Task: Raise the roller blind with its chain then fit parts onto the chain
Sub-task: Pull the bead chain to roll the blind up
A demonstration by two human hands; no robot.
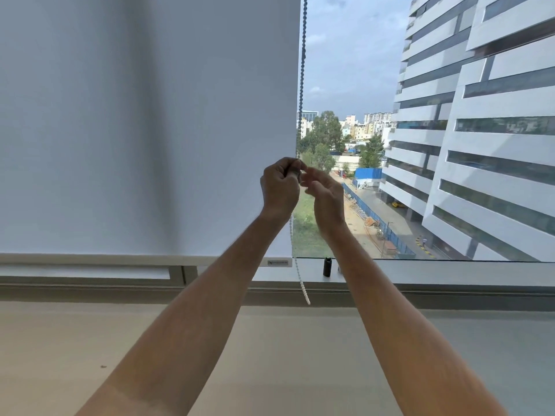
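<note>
A white roller blind [144, 124] covers the left part of the window, its bottom bar [120, 259] just above the sill. The bead chain [302, 70] hangs along the blind's right edge; its loose white end [303, 288] dangles below my hands. My left hand [280, 186] is closed around the chain and a small dark part at its fingertips. My right hand [326, 195] is right beside it, fingers curled and pinching toward the same spot; what it holds is too small to tell.
A small black cylindrical part [327, 267] stands on the window sill [450, 273] under my right forearm. A beige ledge [270, 355] stretches below the sill. Outside the glass are a large white building [480, 130] and a street far below.
</note>
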